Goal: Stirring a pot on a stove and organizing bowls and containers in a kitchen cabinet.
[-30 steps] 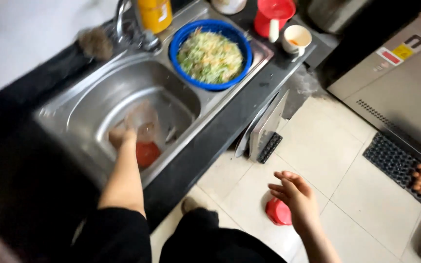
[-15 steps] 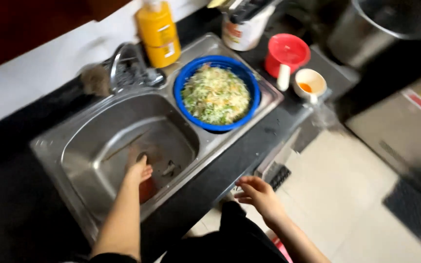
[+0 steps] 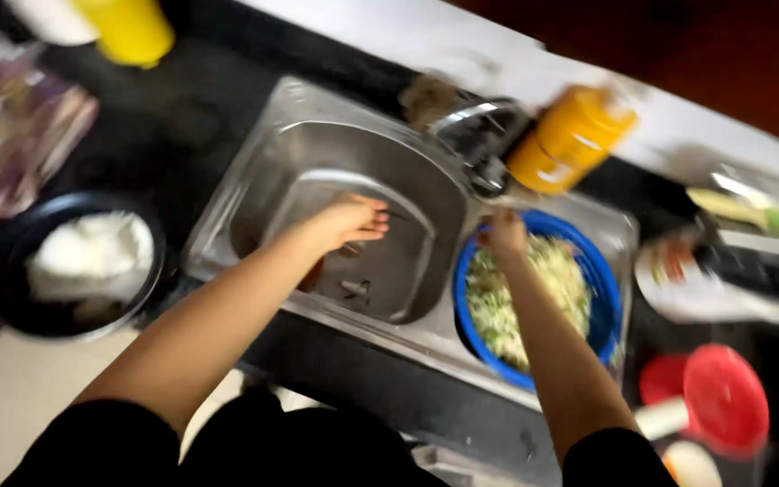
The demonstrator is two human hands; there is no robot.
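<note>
My left hand (image 3: 351,221) reaches into the steel sink basin (image 3: 407,180), fingers stretched out flat, with a reddish thing partly hidden under the wrist. My right hand (image 3: 503,236) rests at the far rim of a blue bowl (image 3: 606,311) filled with shredded pale green vegetables (image 3: 507,307); the blur hides whether it grips the rim. The bowl sits on the sink's right side. A chrome tap (image 3: 480,135) stands just beyond both hands.
An orange-yellow bottle (image 3: 570,135) stands behind the tap. A dark bowl of white food (image 3: 83,261) sits left of the sink. A red lidded cup (image 3: 723,397) and a plate (image 3: 678,280) lie at the right. A yellow container (image 3: 132,32) is top left.
The view swung left and closer. My right hand rose from beside the counter front to the blue bowl's rim. My left hand stays in the sink basin.
</note>
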